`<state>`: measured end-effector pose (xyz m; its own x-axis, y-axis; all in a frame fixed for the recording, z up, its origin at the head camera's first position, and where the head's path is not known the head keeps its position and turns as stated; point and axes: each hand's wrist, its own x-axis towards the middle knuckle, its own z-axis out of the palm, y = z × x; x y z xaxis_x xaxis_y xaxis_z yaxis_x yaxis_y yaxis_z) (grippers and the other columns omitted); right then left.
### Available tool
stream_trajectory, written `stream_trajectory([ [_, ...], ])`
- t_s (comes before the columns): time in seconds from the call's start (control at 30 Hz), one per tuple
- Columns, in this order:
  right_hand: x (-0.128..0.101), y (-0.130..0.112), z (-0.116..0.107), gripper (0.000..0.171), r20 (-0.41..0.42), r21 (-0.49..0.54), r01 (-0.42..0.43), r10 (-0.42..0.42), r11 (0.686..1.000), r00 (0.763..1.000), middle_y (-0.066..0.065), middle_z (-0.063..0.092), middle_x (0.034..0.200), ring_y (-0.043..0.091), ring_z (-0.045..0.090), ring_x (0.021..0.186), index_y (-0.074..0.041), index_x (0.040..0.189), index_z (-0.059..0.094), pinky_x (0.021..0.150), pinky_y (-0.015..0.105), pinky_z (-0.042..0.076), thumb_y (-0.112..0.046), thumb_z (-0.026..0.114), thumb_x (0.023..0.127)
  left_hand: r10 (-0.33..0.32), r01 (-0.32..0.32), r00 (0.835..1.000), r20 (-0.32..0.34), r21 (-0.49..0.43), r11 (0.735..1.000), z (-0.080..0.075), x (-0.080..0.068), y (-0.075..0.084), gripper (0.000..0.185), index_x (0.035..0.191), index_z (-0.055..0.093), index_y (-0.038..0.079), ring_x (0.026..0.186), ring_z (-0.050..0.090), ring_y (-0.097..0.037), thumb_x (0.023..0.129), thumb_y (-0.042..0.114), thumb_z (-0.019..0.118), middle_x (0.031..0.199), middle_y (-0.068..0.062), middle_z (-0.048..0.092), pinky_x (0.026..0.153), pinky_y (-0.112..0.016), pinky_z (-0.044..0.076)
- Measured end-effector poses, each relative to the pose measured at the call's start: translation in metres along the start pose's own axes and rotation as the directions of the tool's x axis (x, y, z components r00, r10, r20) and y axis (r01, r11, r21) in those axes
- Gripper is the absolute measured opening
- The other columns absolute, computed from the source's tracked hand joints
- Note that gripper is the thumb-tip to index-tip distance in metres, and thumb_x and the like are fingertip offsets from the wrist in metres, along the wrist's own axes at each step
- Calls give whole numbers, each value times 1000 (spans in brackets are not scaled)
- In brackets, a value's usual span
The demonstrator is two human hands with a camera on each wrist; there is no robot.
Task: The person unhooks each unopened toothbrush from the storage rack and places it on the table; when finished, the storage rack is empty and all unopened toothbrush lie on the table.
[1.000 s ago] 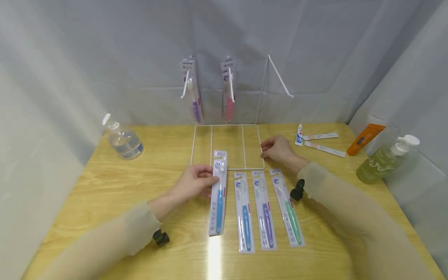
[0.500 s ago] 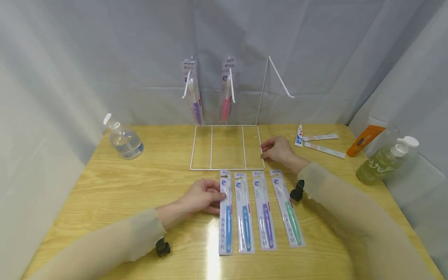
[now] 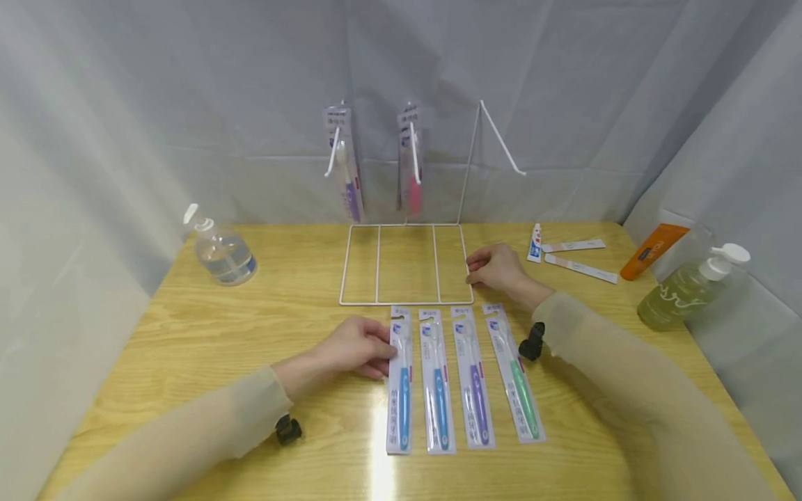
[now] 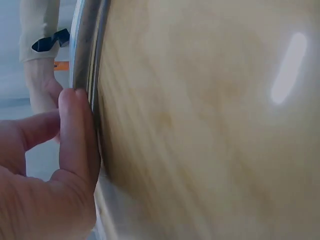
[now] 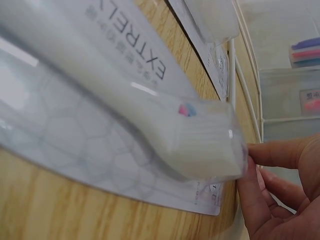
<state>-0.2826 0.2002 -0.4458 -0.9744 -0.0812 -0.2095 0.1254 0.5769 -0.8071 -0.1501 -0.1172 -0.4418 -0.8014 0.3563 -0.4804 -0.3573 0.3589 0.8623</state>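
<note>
My left hand [image 3: 356,346] pinches the left edge of a packaged blue toothbrush [image 3: 404,407], which lies at the left end of a row on the table. To its right lie a second packaged blue toothbrush [image 3: 441,407], a purple one [image 3: 479,403] and a green one [image 3: 524,396]. With thumb and fingertips my right hand [image 3: 498,268] holds the right side of a white wire rack's [image 3: 407,303] base. Packaged toothbrushes, purple [image 3: 352,198] and pink [image 3: 415,195] in front, hang on the rack's left and middle hooks. Its right hook [image 3: 503,138] carries nothing.
A clear pump bottle [image 3: 227,257] stands at the back left. At the right are a small toothpaste tube [image 3: 535,243], two slim white sachets [image 3: 581,268], an orange tube [image 3: 654,252] and a green pump bottle [image 3: 677,292]. A grey curtain [image 3: 263,83] hangs behind.
My left hand has brought the blue toothbrush down and slightly right into the row, then shifted it a little left. The right hand stays at the rack; the hanging pink pack has swayed.
</note>
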Motion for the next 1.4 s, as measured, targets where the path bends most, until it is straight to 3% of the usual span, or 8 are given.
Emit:
stream_trajectory([
  [0.27, 2, 0, 0, 40, 8, 19, 4, -4, 1000, 1000, 13, 76, 107, 8, 69, 75, 4, 130, 76, 67, 19, 66, 1, 86, 91, 85, -75, 995, -47, 190, 979, -19, -11, 5, 39, 132, 69, -7, 75, 78, -19, 100, 10, 80, 100, -19, 81, 69, -34, 73],
  [0.5, 2, 3, -1, 39, 9, 22, -8, 8, 1000, 1000, 11, 75, 104, 10, 69, 77, 4, 130, 76, 67, 20, 66, 1, 86, 92, 279, -270, 955, -103, 95, 958, -30, 9, 25, 43, 143, 65, -10, 96, 82, -28, 103, 5, 75, 117, -24, 80, 85, -41, 75],
  [0.6, 2, 4, -1, 39, 10, 22, -2, 2, 1000, 1000, 11, 75, 104, 10, 70, 76, 4, 129, 76, 67, 20, 66, 0, 86, 91, 343, -340, 918, -201, 49, 939, -33, 22, 51, 47, 149, 63, -6, 113, 79, -41, 104, 3, 74, 129, -26, 76, 92, -41, 75],
  [0.73, 3, 4, -1, 41, 16, 36, -2, 1, 999, 1000, 11, 75, 105, 9, 70, 75, 5, 131, 75, 69, 20, 68, 1, 86, 91, 436, -446, 839, -326, 48, 894, -35, 41, 89, 49, 151, 61, -4, 126, 75, -44, 104, 2, 74, 141, -28, 72, 99, -36, 73],
  [0.97, 3, 3, -2, 43, 21, 52, -13, 12, 999, 1000, 10, 75, 103, 10, 71, 76, 5, 132, 75, 70, 22, 69, 3, 86, 91, 528, -568, 653, -543, 110, 816, -33, 80, 147, 51, 152, 62, 1, 142, 68, -36, 104, 9, 78, 154, -21, 67, 120, -44, 63],
  [1.03, 4, 4, -2, 43, 21, 54, -12, 10, 998, 1000, 9, 74, 102, 10, 71, 76, 5, 132, 75, 69, 22, 68, 3, 86, 91, 514, -564, 621, -591, 118, 817, -31, 89, 159, 55, 154, 60, 4, 144, 66, -35, 103, 12, 78, 156, -19, 66, 122, -44, 61],
  [1.2, 5, 6, -1, 44, 17, 67, -1, 0, 998, 1000, 7, 73, 99, 10, 70, 74, 5, 132, 75, 68, 22, 69, 4, 87, 90, 419, -483, 618, -665, 99, 870, -29, 111, 180, 64, 158, 58, 12, 142, 62, -29, 99, 17, 83, 157, -11, 64, 126, -39, 54],
  [1.4, 5, 7, 0, 46, 10, 76, 7, -8, 997, 1000, 6, 72, 98, 9, 70, 72, 6, 132, 74, 67, 22, 69, 6, 86, 89, 366, -454, 609, -704, 69, 888, -33, 125, 186, 42, 140, 70, 16, 129, 69, -20, 100, 15, 80, 142, -4, 75, 118, -32, 58],
])
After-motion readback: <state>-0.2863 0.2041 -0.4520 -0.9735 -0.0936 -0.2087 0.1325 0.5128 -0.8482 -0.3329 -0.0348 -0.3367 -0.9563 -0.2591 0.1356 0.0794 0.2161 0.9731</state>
